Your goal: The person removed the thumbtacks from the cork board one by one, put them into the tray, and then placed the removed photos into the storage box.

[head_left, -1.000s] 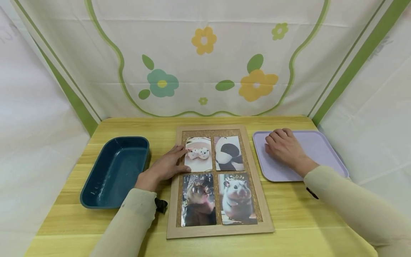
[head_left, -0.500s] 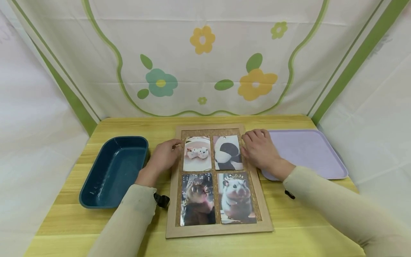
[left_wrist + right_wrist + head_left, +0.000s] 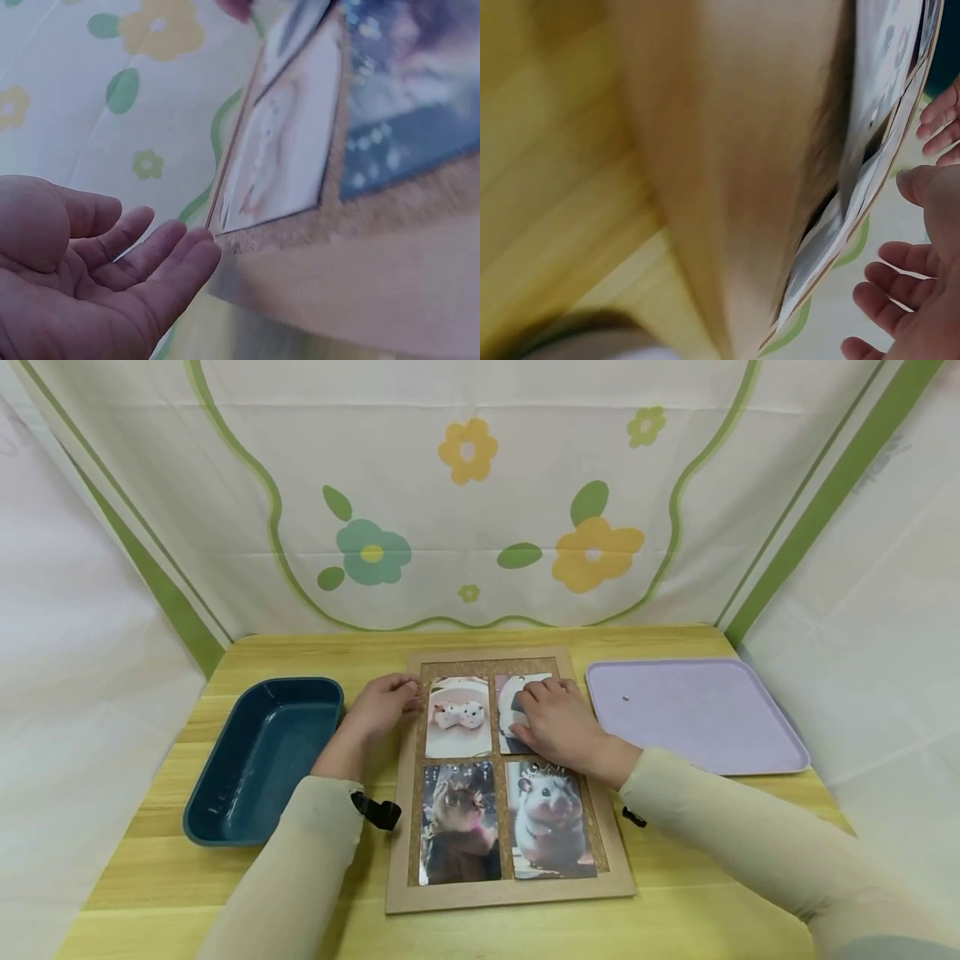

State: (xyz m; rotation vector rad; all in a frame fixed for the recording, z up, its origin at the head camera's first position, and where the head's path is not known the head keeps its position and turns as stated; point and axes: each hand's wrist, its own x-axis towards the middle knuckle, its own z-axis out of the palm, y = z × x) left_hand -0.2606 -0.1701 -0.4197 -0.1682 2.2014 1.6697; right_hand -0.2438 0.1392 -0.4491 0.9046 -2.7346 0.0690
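A wood-framed cork board (image 3: pixel 510 893) lies on the table with picture cards on it in two rows. My left hand (image 3: pixel 386 703) is at the frame's upper left edge, beside the card with two small white figures (image 3: pixel 459 717). In the left wrist view its fingers (image 3: pixel 176 281) are loosely bent with nothing between them. My right hand (image 3: pixel 558 720) is over the black-and-white card (image 3: pixel 513 700) at upper right and covers much of it. Its fingers look relaxed in the right wrist view; contact with the card cannot be told. Below lie the dark animal card (image 3: pixel 460 822) and the white hamster card (image 3: pixel 551 822).
A deep teal tray (image 3: pixel 197 814) stands left of the board. To the right lies a flat lilac tray (image 3: pixel 697 710) with a tiny shiny piece (image 3: pixel 626 698) on it. A flower-printed white cloth (image 3: pixel 420 468) hangs behind the table.
My right hand has moved left from the lilac tray, past the board's right edge, to over the upper right card. My left hand has shifted off the upper left card to the frame's edge.
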